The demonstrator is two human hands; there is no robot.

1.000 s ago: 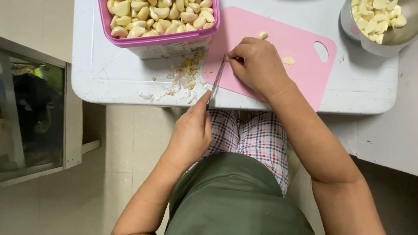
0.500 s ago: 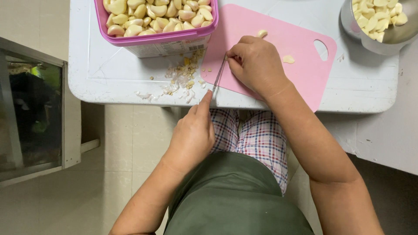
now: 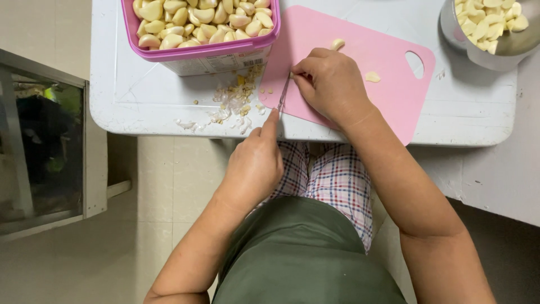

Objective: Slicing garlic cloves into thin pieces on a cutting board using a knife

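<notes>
A: Fingers point(image 3: 306, 70) of the right hand point(image 3: 332, 84) are bunched and pressed together, pinching something small against the flat pink plastic cutting board point(image 3: 382, 62). It is probably a garlic clove, though the hand hides it.

B: And the other hand?

A: The left hand point(image 3: 256, 166) is curled shut around the handle of a small steel-bladed knife point(image 3: 283, 97), its forefinger stretched along the spine, likely to steady the blade. The tip reaches the pinched piece at twelve o'clock from that hand.

B: Why work at the board's left edge?

A: Probably so the trimmings drop aside. A heap of pale garlic scraps and skins point(image 3: 233, 104) lies on the white desk point(image 3: 135, 95) at nine o'clock from the knife, just beside the board.

B: What else is there?

A: The pink-rimmed plastic tub of peeled garlic cloves point(image 3: 197, 25) stands at eleven o'clock, within easy reach. A round metal bowl holding more cloves point(image 3: 489, 31) sits at two o'clock, well apart. Two loose clove pieces point(image 3: 371, 76) rest on the board near the right hand.
</notes>
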